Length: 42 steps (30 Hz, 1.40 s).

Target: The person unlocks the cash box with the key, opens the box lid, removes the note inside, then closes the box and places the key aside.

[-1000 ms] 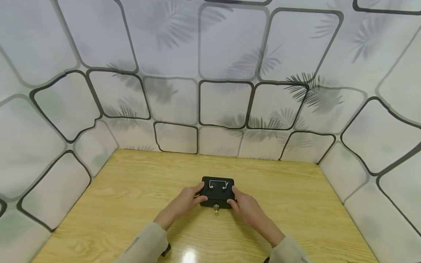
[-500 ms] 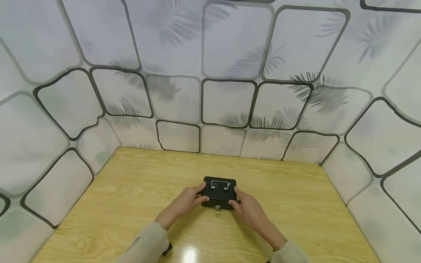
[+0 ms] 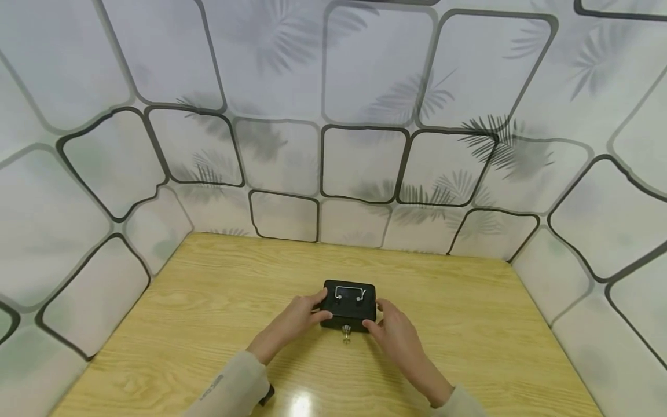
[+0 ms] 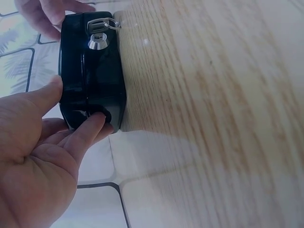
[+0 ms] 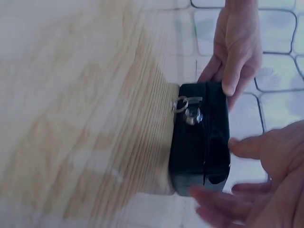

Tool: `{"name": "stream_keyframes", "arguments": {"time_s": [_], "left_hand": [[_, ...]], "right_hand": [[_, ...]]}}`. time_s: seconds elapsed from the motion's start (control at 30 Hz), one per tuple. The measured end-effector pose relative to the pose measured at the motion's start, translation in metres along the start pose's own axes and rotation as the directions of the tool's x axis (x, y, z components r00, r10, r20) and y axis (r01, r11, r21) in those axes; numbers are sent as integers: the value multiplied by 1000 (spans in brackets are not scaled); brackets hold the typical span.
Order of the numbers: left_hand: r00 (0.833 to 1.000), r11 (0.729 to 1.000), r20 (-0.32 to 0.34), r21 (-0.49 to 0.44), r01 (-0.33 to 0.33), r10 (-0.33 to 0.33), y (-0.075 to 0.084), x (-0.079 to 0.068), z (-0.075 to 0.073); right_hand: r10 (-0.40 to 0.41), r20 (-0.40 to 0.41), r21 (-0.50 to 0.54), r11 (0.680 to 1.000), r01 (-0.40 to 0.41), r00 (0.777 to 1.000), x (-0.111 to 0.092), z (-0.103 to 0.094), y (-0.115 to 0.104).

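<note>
A small black cash box (image 3: pixel 348 307) sits on the wooden table, its lid down and a thin wire handle (image 3: pixel 350 289) lying on top. From the silver lock (image 4: pixel 98 42) on its front hang keys on a ring (image 5: pixel 181 103). My left hand (image 3: pixel 298 317) grips the box's left end, thumb at the lid's front edge and fingers against the side. At the opposite end is my right hand (image 3: pixel 400 339); its thumb touches the lid's edge. In the right wrist view the right hand's fingers (image 5: pixel 218 202) are spread, blurred and off the box's side.
The light wooden table (image 3: pixel 208 289) surrounds the box. Pale patterned cloth walls (image 3: pixel 359 162) rise at the back and both sides. A dark band (image 3: pixel 267 396) shows by the left sleeve (image 3: pixel 229 385).
The fingers of my right hand have loosened and moved slightly away from the box's right side. My left hand keeps its grip. The whole head view has shifted a little.
</note>
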<state>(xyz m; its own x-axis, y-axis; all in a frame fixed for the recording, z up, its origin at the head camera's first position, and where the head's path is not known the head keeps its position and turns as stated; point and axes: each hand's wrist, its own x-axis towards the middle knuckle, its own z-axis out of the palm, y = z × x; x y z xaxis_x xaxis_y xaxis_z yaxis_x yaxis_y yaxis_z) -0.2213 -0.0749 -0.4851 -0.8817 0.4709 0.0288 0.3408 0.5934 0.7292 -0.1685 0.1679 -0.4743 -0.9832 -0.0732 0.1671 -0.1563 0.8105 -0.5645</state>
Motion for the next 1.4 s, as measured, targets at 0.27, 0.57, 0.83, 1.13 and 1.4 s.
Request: {"name": "stream_keyframes", "arguments": {"time_s": [0.27, 0.57, 0.83, 1.13, 1.4], "left_hand": [[1000, 999, -10, -32, -6, 6, 1, 0, -1], [1000, 1000, -21, -28, -7, 7, 0, -2, 1], [1000, 999, -12, -42, 9, -10, -1, -1, 2], [1000, 999, -23, -53, -6, 5, -1, -1, 1], [1000, 998, -29, -58, -13, 11, -2, -1, 1]], "right_hand": [[48, -110, -88, 994, -58, 993, -14, -1, -16], [6, -35, -74, 997, -9, 999, -25, 12, -26], [-13, 55, -77, 997, 18, 998, -23, 23, -27], [-28, 91, -34, 999, 32, 995, -17, 32, -27], [-12, 94, -9, 1000, 12, 995, -13, 39, -26]]}}
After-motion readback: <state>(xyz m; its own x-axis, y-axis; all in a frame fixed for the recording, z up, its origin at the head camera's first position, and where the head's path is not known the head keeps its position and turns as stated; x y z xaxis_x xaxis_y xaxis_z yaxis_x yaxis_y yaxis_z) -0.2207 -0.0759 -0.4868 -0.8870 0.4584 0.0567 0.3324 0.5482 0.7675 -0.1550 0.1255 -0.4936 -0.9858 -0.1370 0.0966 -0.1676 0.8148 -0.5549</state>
